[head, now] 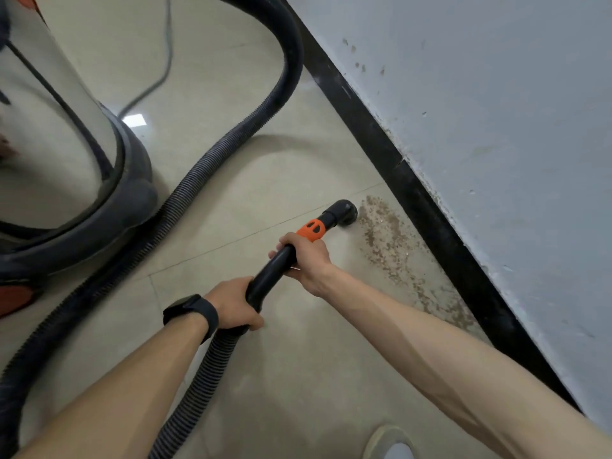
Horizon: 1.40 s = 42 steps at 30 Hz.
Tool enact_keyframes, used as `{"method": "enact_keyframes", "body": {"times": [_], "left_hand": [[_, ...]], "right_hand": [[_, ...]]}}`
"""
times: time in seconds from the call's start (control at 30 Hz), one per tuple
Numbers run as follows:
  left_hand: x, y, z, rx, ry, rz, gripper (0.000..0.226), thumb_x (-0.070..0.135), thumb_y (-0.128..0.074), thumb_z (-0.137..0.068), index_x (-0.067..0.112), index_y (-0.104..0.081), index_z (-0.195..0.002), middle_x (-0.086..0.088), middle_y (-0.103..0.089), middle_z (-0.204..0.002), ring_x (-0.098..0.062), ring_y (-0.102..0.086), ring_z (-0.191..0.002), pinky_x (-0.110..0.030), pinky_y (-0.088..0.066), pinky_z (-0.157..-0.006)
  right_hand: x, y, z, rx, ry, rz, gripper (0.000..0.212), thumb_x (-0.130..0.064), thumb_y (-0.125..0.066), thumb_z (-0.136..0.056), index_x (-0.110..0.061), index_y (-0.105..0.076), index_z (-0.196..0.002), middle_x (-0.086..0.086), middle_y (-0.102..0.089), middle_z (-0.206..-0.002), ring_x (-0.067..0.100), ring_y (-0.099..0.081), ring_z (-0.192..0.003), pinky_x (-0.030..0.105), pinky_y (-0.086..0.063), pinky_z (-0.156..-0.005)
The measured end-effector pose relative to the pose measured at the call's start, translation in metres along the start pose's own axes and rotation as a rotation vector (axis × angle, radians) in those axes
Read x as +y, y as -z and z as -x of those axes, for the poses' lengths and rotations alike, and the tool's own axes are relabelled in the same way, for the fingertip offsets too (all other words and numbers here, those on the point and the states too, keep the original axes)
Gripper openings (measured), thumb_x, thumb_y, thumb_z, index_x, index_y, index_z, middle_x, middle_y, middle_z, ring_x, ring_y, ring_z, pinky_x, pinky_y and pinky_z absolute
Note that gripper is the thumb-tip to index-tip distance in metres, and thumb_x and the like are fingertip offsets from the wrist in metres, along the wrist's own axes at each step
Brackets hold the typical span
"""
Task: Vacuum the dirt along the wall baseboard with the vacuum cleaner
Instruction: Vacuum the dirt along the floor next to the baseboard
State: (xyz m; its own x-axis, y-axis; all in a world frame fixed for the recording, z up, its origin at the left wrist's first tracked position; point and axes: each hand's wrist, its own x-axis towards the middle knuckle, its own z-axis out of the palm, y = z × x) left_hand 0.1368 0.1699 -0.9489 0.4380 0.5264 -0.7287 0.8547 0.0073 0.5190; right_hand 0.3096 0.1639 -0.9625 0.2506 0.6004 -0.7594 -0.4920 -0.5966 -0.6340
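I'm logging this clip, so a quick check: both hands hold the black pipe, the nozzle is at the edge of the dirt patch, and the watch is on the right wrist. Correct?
Not quite: the head view shows the watch on the left wrist. The left hand and the right hand do hold the black pipe, and the nozzle is at the edge of the dirt patch.

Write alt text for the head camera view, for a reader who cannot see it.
A person's left hand and right hand grip a black vacuum wand, its nozzle at the edge of a dirt strip beside the black baseboard.
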Motion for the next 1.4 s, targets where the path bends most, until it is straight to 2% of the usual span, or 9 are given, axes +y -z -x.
{"method": "enact_keyframes", "body": {"times": [0.07, 0.13, 0.23, 0.5, 0.7, 0.9, 1.07, 1.4], "left_hand": [[-0.003, 0.000, 0.002, -0.012, 0.009, -0.020, 0.030, 0.017, -0.079, -0.063, 0.021, -0.059, -0.086, -0.002, -0.069, -0.087, -0.018, -0.067, -0.081, -0.032, -0.058, -0.071], [-0.004, -0.001, 0.003, -0.031, 0.013, -0.042, 0.032, 0.018, -0.080, -0.063, 0.022, -0.059, -0.086, -0.002, -0.069, -0.088, -0.018, -0.067, -0.082, -0.033, -0.059, -0.074], [-0.004, -0.004, 0.004, -0.069, 0.023, -0.059, 0.034, 0.020, -0.083, -0.063, 0.022, -0.058, -0.086, -0.003, -0.069, -0.093, -0.020, -0.067, -0.087, -0.036, -0.060, -0.078], [-0.009, -0.009, 0.009, -0.192, 0.047, -0.086, 0.030, 0.018, -0.085, -0.062, 0.018, -0.063, -0.083, -0.006, -0.073, -0.093, -0.022, -0.071, -0.087, -0.036, -0.060, -0.080], [-0.010, -0.012, 0.007, -0.105, 0.025, -0.077, 0.032, 0.023, -0.083, -0.063, 0.022, -0.061, -0.086, -0.002, -0.071, -0.093, -0.019, -0.068, -0.085, -0.033, -0.059, -0.076], [0.002, -0.018, -0.001, 0.024, -0.035, -0.028, 0.045, 0.025, -0.081, -0.066, 0.020, -0.053, -0.101, -0.002, -0.065, -0.092, -0.020, -0.066, -0.082, -0.035, -0.059, -0.072], [0.015, -0.028, -0.011, 0.075, -0.083, 0.016, 0.047, 0.029, -0.079, -0.071, 0.021, -0.048, -0.105, -0.001, -0.063, -0.092, -0.020, -0.065, -0.080, -0.036, -0.059, -0.072], [0.045, -0.038, -0.036, 0.097, -0.136, 0.024, 0.048, 0.032, -0.078, -0.071, 0.022, -0.046, -0.104, 0.001, -0.062, -0.088, -0.017, -0.064, -0.077, -0.038, -0.058, -0.072]], "right_hand": [[0.002, -0.002, 0.004, -0.019, -0.015, 0.016, 0.017, -0.006, -0.066, -0.087, -0.002, -0.059, -0.103, 0.007, -0.068, -0.072, 0.025, -0.076, -0.074, 0.037, -0.062, -0.067], [0.003, -0.003, 0.009, -0.030, -0.031, 0.024, 0.010, -0.006, -0.066, -0.088, -0.004, -0.060, -0.096, 0.007, -0.069, -0.072, 0.025, -0.076, -0.075, 0.038, -0.062, -0.071], [0.006, -0.001, 0.015, -0.038, -0.047, 0.035, 0.008, -0.007, -0.067, -0.090, -0.005, -0.061, -0.096, 0.007, -0.069, -0.075, 0.026, -0.076, -0.077, 0.039, -0.061, -0.074], [0.026, 0.003, 0.027, 0.005, -0.059, 0.003, 0.009, -0.005, -0.066, -0.091, -0.004, -0.059, -0.097, 0.007, -0.070, -0.074, 0.026, -0.077, -0.076, 0.037, -0.061, -0.066], [0.014, 0.001, 0.023, 0.015, -0.045, 0.034, 0.010, -0.005, -0.066, -0.091, -0.004, -0.060, -0.099, 0.007, -0.069, -0.073, 0.026, -0.075, -0.075, 0.038, -0.061, -0.067], [0.000, 0.003, 0.012, 0.114, 0.042, 0.093, 0.021, -0.007, -0.064, -0.092, -0.001, -0.056, -0.110, 0.007, -0.068, -0.075, 0.022, -0.075, -0.068, 0.033, -0.060, -0.057], [-0.013, 0.011, 0.000, 0.178, 0.102, 0.131, 0.047, -0.008, -0.062, -0.089, 0.005, -0.052, -0.133, 0.009, -0.068, -0.081, 0.022, -0.074, -0.066, 0.030, -0.058, -0.055], [-0.036, 0.036, -0.018, 0.243, 0.145, 0.117, 0.047, -0.009, -0.064, -0.087, 0.002, -0.051, -0.131, 0.008, -0.069, -0.081, 0.020, -0.074, -0.060, 0.028, -0.057, -0.052]]}}
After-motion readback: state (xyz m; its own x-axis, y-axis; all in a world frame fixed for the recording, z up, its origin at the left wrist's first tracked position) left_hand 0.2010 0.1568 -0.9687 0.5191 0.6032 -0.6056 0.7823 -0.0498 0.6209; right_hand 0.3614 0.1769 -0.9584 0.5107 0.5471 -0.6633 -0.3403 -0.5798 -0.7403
